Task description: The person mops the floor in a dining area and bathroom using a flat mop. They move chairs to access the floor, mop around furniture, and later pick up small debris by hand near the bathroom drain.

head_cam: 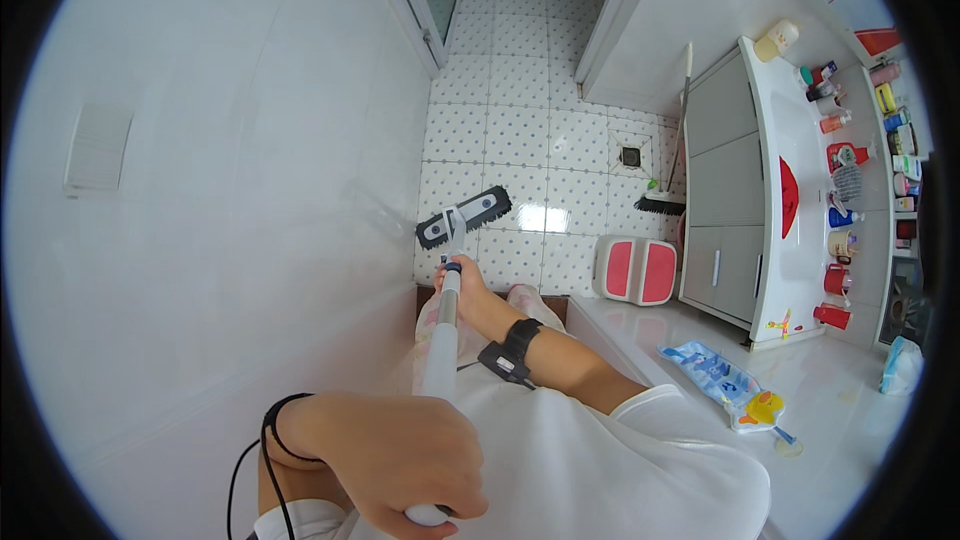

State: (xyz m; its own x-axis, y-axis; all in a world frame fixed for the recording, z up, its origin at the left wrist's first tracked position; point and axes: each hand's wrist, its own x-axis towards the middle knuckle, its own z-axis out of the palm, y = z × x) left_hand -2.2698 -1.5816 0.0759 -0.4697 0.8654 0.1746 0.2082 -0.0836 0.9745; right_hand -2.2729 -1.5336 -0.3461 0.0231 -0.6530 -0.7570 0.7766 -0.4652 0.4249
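A floor-scrubbing brush [465, 217] has a grey-and-white head with black bristles. Its head is angled beside the left wall, near or on the dotted floor tiles; contact is hard to tell. My left hand [405, 450] wraps around the upper end of the white brush pole [441, 360], close to my chest, with the rounded end cap showing below the fingers. Further down, my right hand [463, 286] grips the pole just above the brush head, near a dark blue collar. A black device is strapped to my right forearm, and a black cord loops around my left wrist.
White wall [225, 165] runs close along the left. To the right are a red-and-white stool [636, 271], a broom [679, 135], a floor drain [631, 157] and a grey vanity cabinet [724, 157] topped with several bottles. A blue patterned pouch [720, 382] hangs or lies nearby. A doorway opens ahead.
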